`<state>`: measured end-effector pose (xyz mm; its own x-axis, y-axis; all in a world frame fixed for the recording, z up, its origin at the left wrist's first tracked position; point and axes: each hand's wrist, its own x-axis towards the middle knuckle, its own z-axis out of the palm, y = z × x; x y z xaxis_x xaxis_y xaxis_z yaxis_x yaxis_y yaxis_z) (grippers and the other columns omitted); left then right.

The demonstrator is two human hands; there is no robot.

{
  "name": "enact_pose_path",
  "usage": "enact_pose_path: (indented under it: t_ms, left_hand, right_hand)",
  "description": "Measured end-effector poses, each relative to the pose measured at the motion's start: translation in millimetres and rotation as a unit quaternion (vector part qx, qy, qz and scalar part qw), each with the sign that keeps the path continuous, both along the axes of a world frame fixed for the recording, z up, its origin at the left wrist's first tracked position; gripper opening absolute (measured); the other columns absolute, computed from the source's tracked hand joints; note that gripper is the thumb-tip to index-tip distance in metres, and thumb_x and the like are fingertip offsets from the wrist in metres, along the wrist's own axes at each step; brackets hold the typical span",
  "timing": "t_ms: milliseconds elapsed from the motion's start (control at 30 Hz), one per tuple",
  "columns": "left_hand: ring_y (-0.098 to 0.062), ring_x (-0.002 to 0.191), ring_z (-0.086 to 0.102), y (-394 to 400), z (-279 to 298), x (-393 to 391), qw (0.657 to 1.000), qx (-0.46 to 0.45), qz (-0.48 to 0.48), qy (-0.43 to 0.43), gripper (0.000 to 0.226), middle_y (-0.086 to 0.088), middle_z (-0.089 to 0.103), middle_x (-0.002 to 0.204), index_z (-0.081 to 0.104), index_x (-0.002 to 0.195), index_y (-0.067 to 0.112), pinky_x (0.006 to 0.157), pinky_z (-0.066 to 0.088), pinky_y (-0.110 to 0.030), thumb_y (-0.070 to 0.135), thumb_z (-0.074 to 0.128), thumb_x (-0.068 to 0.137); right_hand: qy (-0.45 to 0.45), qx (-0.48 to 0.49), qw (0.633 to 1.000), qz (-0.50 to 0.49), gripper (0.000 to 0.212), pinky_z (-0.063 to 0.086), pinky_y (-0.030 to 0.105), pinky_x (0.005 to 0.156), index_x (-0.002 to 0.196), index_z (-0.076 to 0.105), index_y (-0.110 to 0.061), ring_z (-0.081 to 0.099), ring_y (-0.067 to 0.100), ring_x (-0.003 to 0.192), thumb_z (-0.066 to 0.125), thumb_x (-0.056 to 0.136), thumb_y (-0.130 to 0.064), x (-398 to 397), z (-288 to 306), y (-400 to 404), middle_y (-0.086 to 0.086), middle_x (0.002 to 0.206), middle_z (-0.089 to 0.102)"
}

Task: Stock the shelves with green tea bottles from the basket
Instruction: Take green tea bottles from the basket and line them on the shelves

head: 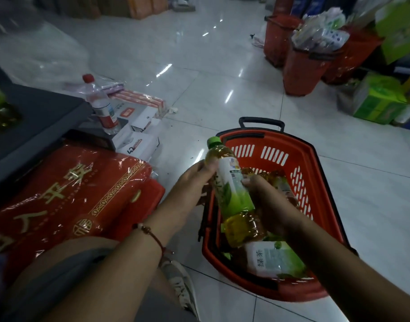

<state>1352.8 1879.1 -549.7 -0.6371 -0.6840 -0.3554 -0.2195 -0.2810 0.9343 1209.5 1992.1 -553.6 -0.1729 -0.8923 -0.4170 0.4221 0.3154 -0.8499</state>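
where glossy white floor tiles (pixel 222 73) spread, both hands' fingers (pixel 257 184) hold a green tea bottle (pixel 234 191) above the red basket (pixel 315 173)

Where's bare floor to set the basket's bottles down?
Bare floor tile beyond the red basket, and right of it toward the green cartons. Crowded: left side, red gift packs, white boxes and water bottle.

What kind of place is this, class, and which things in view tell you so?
Most likely a shop aisle: a red shopping basket of green tea bottles on a tiled floor, more stacked baskets, and boxed goods alongside.
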Motion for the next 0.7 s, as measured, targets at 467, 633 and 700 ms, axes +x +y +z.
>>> enact_pose_path:
  t_ms: [467, 633, 700]
  left_hand:
    - [-0.011, 0.093, 0.068, -4, 70, 117, 0.937, -0.143, 0.315, 0.054, 0.067, 0.003, 0.066, 0.108, 0.045, 0.123, 0.025, 0.081, 0.057, -0.031, 0.032, 0.087, 0.071]
    - [-0.011, 0.091, 0.071, -19, 101, 190, 0.921, -0.176, 0.344, 0.052, 0.055, 0.005, 0.068, 0.106, 0.045, 0.116, 0.036, 0.076, 0.059, -0.029, 0.040, 0.083, 0.075]
    - [-0.011, 0.089, 0.072, -17, 110, 227, 0.930, -0.177, 0.320, 0.039, 0.060, 0.007, 0.069, 0.106, 0.045, 0.118, 0.042, 0.077, 0.061, -0.032, 0.039, 0.084, 0.073]
  right_hand:
    - [0.294, -0.104, 0.938, 0.153, 0.045, 0.060, 0.037, 0.080, 0.116, 0.059, -0.029, 0.072, 0.012, 0.086, 0.081, 0.079, -0.017, 150, 54, -38, -0.003, 0.097, 0.074]
    - [0.309, -0.188, 0.916, 0.175, 0.036, 0.058, 0.025, 0.068, 0.109, 0.061, -0.029, 0.072, 0.010, 0.080, 0.074, 0.081, -0.010, 208, 82, -73, -0.005, 0.092, 0.074]
    - [0.321, -0.219, 0.899, 0.201, 0.036, 0.061, 0.034, 0.075, 0.109, 0.061, -0.031, 0.072, 0.015, 0.085, 0.074, 0.082, -0.010, 230, 94, -86, -0.003, 0.095, 0.074]
